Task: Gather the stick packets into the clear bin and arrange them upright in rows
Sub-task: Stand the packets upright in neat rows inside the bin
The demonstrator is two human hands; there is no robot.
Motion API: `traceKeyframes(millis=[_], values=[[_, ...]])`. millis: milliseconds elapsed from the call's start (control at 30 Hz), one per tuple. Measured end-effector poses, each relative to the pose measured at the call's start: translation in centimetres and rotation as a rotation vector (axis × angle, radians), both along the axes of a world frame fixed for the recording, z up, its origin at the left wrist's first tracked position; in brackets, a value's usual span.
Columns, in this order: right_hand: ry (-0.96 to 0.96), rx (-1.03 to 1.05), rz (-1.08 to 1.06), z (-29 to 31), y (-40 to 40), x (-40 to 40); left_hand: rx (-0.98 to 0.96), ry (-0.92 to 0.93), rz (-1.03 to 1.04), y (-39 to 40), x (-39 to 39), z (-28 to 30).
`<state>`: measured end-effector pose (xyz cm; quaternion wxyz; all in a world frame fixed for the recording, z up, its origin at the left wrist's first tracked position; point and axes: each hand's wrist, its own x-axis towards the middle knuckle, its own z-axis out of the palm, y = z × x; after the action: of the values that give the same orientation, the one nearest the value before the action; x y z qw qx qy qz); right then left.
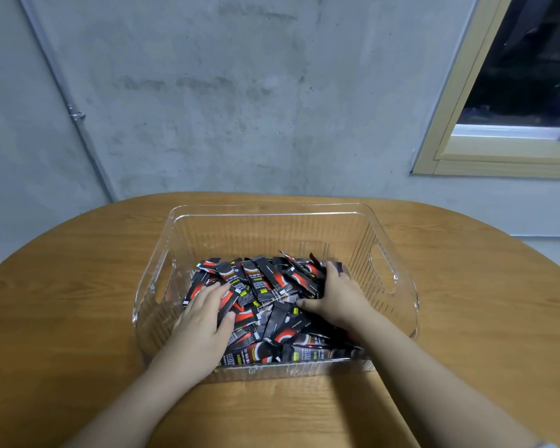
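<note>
A clear plastic bin (272,210) with cut-out handles stands on the table's middle. Several black and red stick packets (265,279) lie in a loose heap in its near half; some at the back lean half upright. My left hand (204,321) lies on the heap's left side, fingers spread flat over packets. My right hand (337,295) is at the heap's right side, fingers curled round a bunch of packets, thumb pointing left. Both forearms reach in over the near wall.
The round wooden table (78,286) carries the bin, its far edge against a grey concrete wall (240,92). A window with a pale wooden frame (466,124) is at the upper right.
</note>
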<state>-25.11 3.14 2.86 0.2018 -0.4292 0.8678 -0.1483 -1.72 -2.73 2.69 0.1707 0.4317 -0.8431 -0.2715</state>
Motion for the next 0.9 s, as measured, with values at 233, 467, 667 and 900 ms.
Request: traceKeyframes(millis=[233, 467, 667, 900], values=[[0.252, -0.084, 0.102, 0.0, -0.1, 1.1, -0.042, 0.196, 0.013, 0.2, 0.4, 0.4], [0.197, -0.301, 0.322, 3.0, 0.5, 4.1, -0.097, 0.457, 0.091, -0.3, 1.2, 2.1], [0.159, -0.233, 0.666, 2.1, -0.7, 9.1, -0.212, 0.470, 0.065, -1.0, 1.1, 3.4], [-0.158, -0.306, 0.595, 3.0, 1.4, 7.3, -0.187, 0.129, -0.039, -0.6, 1.5, 2.6]])
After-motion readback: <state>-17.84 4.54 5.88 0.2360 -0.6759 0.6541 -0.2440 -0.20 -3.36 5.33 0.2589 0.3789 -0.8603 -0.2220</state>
